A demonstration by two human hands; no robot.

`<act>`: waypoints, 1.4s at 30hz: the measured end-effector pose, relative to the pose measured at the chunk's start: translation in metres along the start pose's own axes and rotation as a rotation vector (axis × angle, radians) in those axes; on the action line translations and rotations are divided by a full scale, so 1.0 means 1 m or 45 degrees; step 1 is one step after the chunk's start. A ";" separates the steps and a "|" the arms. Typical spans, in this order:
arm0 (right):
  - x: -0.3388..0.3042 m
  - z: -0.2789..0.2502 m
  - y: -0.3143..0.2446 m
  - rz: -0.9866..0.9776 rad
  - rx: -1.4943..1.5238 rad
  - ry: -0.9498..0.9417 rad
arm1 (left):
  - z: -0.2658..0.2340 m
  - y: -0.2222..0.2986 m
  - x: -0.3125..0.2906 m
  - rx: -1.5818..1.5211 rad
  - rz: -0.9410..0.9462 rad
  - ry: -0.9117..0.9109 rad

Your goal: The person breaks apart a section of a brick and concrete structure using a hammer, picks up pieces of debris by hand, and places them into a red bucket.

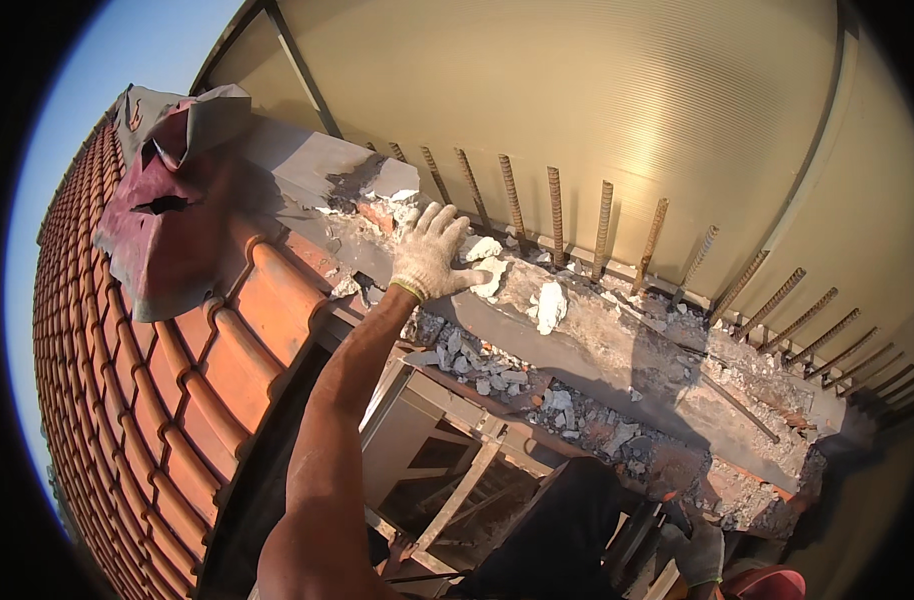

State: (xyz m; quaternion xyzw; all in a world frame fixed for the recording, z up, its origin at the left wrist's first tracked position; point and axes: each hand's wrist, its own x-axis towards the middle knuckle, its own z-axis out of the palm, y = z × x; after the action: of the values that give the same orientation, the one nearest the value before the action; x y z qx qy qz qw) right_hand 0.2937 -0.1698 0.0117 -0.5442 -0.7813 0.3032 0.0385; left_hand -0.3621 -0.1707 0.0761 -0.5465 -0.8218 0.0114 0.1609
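My left hand (433, 256), in a pale knitted glove, reaches out to the broken end of a concrete ledge (322, 160). Its fingers are spread and lie over the rubble there, with nothing seen in its grasp. Beside its thumb are white chunks of broken masonry (491, 278), and another white chunk (551, 307) lies further right on the wall top (617, 350). At the lower right, my right hand (697, 552), also gloved, is partly in shade. Its fingers look closed around something dark that I cannot make out, near a small orange tip (669, 496).
Several rusty rebars (556, 215) stick up along the wall, before a ribbed translucent panel (617, 100). Orange roof tiles (207, 380) slope away left, under a crumpled torn sheet (162, 225). Rubble (497, 375) fills a lower ledge above a wooden frame (462, 490). A thin rod (739, 408) lies right.
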 end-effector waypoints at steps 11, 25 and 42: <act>0.006 0.047 -0.025 0.127 -0.095 -0.128 | -0.005 0.027 0.027 -0.163 0.222 -0.400; 0.285 0.103 -0.250 -0.567 0.060 0.210 | 0.006 0.053 0.008 -0.279 0.277 -0.295; 0.184 0.035 -0.111 -0.059 0.498 0.222 | 0.028 0.157 -0.008 -1.501 -0.201 0.321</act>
State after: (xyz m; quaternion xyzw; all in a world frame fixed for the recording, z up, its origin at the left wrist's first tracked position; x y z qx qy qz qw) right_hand 0.1137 -0.0492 -0.0091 -0.5325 -0.7136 0.3998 0.2176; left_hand -0.2267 -0.1105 0.0175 -0.4779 -0.7023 -0.5226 -0.0724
